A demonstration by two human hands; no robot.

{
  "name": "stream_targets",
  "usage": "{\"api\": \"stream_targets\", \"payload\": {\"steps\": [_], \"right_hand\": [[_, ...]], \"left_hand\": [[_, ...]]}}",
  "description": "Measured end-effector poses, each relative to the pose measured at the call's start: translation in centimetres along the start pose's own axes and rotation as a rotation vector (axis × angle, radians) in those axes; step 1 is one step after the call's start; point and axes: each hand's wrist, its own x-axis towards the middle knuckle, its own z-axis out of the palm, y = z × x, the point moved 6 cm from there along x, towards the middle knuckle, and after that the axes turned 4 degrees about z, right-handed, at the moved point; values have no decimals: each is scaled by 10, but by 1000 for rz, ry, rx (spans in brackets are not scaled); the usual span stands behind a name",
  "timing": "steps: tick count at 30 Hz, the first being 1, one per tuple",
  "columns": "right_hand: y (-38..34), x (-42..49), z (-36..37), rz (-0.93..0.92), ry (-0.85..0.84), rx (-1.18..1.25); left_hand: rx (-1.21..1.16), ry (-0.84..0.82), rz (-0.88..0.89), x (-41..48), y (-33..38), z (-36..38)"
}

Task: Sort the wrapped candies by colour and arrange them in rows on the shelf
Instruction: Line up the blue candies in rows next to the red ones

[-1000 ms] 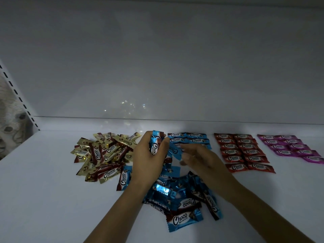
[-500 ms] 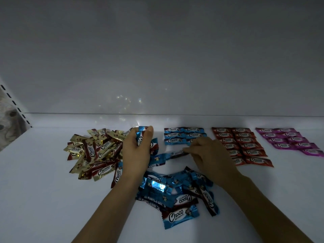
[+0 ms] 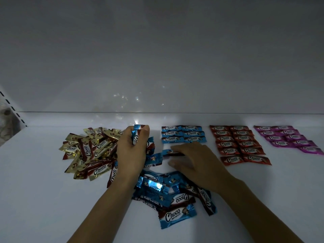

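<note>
White shelf (image 3: 43, 172) with slotted upright (image 3: 13, 108) suggests a shop.

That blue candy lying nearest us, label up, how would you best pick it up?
Pinch the blue candy across its plump middle, from above and the near side: it lies flat at the pile's front edge, nothing in front.

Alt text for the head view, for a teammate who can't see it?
The right hand rests straight fingers on a blue-wrapped candy in front of three blue rows on the white shelf; the left hand grips several blue candies. Gold-wrapped candies lie heaped left, loose blue candies nearest, red rows and pink rows right.
</note>
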Motion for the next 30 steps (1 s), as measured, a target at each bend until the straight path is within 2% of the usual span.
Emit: {"api": "stream_targets", "payload": {"steps": [2,6,8,10,12,14,20,24,30], "right_hand": [[-3,4,2,-15,-2,-97],[-15,18,8,-1,-127,-302],[-25,26,8,-42,-156,-229],[-32,31,9,-87,-158,-33],[-31,32,11,-119,-111,91],[-21,30,12,-104,-31,115],[-8,22,0,-33,76,40],[-21,22,4,45,-4,-224],[-12,24,5,23,109,-153]], "left_hand": [[8,7,3,0,1,0],[35,-8,25,-1,2,1],[21,-9,22,0,2,0],[-2,4,20,0,3,-2],[-5,17,17,1,1,-5],[-14,38,13,2,1,-6],[25,17,46,2,0,0],[71,-1,75,2,0,3],[36,4,38,2,-4,0]]}}
